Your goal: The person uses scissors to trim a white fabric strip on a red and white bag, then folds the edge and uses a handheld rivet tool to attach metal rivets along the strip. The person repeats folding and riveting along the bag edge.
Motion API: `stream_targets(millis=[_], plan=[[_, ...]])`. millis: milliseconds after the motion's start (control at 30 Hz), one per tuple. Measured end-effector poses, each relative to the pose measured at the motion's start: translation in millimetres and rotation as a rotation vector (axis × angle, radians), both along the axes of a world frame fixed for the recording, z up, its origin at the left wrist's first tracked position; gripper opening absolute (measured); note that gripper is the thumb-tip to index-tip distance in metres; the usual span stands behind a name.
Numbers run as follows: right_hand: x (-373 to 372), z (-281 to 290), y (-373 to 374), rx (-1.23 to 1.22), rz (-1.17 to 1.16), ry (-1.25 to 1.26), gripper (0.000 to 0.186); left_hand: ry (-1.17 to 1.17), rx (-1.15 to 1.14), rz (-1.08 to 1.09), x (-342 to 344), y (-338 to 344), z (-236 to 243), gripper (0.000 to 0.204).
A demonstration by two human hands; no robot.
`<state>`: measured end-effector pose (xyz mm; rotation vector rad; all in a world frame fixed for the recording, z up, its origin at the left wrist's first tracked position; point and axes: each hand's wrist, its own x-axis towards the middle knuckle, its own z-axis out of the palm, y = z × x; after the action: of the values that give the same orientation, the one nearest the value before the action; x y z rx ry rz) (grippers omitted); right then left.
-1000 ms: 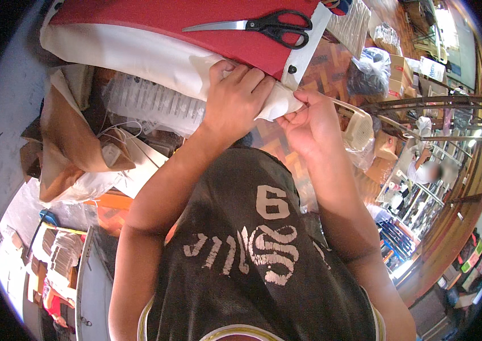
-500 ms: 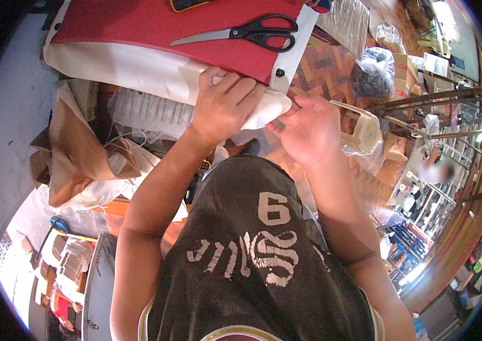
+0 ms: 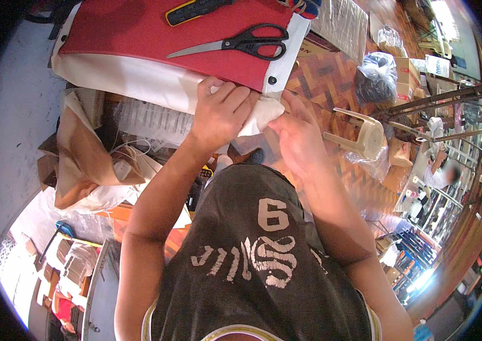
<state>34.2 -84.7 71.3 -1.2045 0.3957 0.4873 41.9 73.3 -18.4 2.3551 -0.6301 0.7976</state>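
White sheet material [image 3: 133,78] hangs along the near edge of a red flat panel [image 3: 121,25]. My left hand [image 3: 222,113] is closed on this material near the panel's near right corner, its knuckles up. My right hand [image 3: 299,136] pinches the folded end of the same material, just right of the left hand. A bunched white flap bulges between both hands. Black-handled scissors [image 3: 246,42] lie on the red panel, partly opened, blades to the left. Behind them rests a black and yellow tool [image 3: 198,10]. A dark round fastener [image 3: 272,80] sits on the white right border.
Brown and white sheeting [image 3: 84,153] is heaped at the left, beside a pale wall [image 3: 19,113]. A beige plastic stool [image 3: 366,139] stands on the wooden floor [image 3: 323,74] to the right. Farther right are boxes, bagged goods, metal racks and another person [image 3: 439,173].
My right hand has closed in on the end of the white material, its fingers curling more. The left hand keeps its hold. The whole view has shifted slightly, showing more of the yellow-black tool.
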Motion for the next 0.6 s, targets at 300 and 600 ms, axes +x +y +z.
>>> stream_targets(millis=[300, 600], plan=[[-4.3, -9.0, -2.9, -0.050, 0.009, -0.023, 0.063, 0.060, -0.080, 0.007, -2.3, -0.2, -2.3, 0.024], [-0.8, -9.8, -7.1, -0.400, 0.188, -0.104, 0.061, 0.076, -0.062, 0.037, -1.8, -2.3, -2.4, 0.025]])
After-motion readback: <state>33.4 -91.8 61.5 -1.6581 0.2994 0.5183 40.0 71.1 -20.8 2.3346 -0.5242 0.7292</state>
